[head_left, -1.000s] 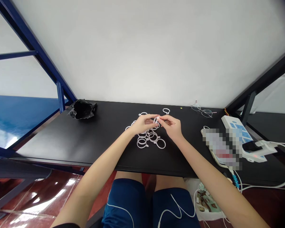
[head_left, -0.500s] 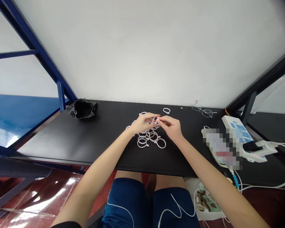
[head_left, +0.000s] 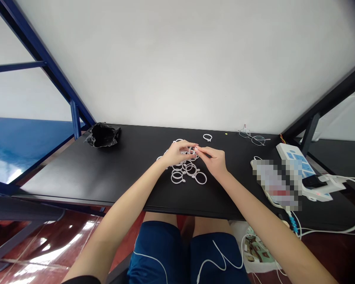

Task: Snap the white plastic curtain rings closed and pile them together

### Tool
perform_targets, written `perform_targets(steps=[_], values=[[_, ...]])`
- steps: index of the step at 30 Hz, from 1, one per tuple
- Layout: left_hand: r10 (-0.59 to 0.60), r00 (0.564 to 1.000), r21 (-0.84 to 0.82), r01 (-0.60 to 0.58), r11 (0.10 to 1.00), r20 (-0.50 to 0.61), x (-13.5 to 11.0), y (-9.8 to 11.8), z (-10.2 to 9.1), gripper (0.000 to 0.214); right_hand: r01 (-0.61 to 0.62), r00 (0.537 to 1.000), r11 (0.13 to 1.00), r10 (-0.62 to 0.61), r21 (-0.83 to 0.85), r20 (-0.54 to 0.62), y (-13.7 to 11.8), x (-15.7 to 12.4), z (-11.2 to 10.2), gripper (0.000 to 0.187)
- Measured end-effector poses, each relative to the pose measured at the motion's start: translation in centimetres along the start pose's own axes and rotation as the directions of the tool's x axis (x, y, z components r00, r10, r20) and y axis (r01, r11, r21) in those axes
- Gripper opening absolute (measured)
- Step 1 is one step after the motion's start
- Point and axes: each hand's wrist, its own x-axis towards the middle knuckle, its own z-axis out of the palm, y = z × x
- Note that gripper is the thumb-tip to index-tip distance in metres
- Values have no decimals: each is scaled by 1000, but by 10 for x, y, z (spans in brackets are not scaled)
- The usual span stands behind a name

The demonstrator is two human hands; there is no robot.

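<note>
Above a loose pile of white plastic rings [head_left: 191, 169], my two hands meet at the fingertips. Each ring has a small knob on it, like a curtain ring. My left hand [head_left: 177, 153] curls around one white ring, holding it between thumb and fingers. From the other side my right hand [head_left: 213, 157] pinches the same ring at its knob with thumb and forefinger. Fingers cover part of the held ring. A single white ring [head_left: 207, 137] lies apart, behind the hands, near the wall.
A crumpled black plastic bag [head_left: 103, 135] stands open at the back left of the black table [head_left: 118, 165]. Glasses [head_left: 258, 140] lie at the back right. Further right are a phone [head_left: 273, 185], a white power strip [head_left: 296, 159] and white cables [head_left: 352, 228].
My right fingertips have shifted very slightly against the held ring. Both hands otherwise keep their place, and the pile looks the same.
</note>
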Motion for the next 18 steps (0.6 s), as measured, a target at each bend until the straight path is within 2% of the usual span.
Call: perform_targets(steps=[4, 7, 9, 11, 14, 16, 18], values=[[-11, 1000, 68, 13, 998, -29, 0, 5, 0, 45, -78, 997, 996, 78, 38, -4, -2, 0, 2, 20], [-75, 991, 232, 98, 968, -107, 0, 11, -6, 53, -199, 980, 973, 199, 121, 8, 1, 3, 1, 39], [-108, 980, 356, 162, 920, -165, 0, 13, -11, 56, -285, 955, 946, 295, 153, -40, 11, 8, -2, 43], [-109, 977, 473, 185, 862, -184, 0, 12, -16, 49, -351, 920, 927, 368, 133, -134, 29, 15, -6, 40], [-96, 983, 589, 171, 790, -156, -1, 5, -21, 41, -426, 893, 903, 410, -58, -186, 60, 26, -12, 41], [-84, 987, 607, 152, 780, -140, -1, 2, -21, 41, -405, 913, 887, 378, -221, -157, 75, 32, -13, 40], [-77, 987, 595, 148, 790, -145, -1, 1, -20, 36, -334, 941, 867, 332, -370, -71, 83, 38, -11, 34]])
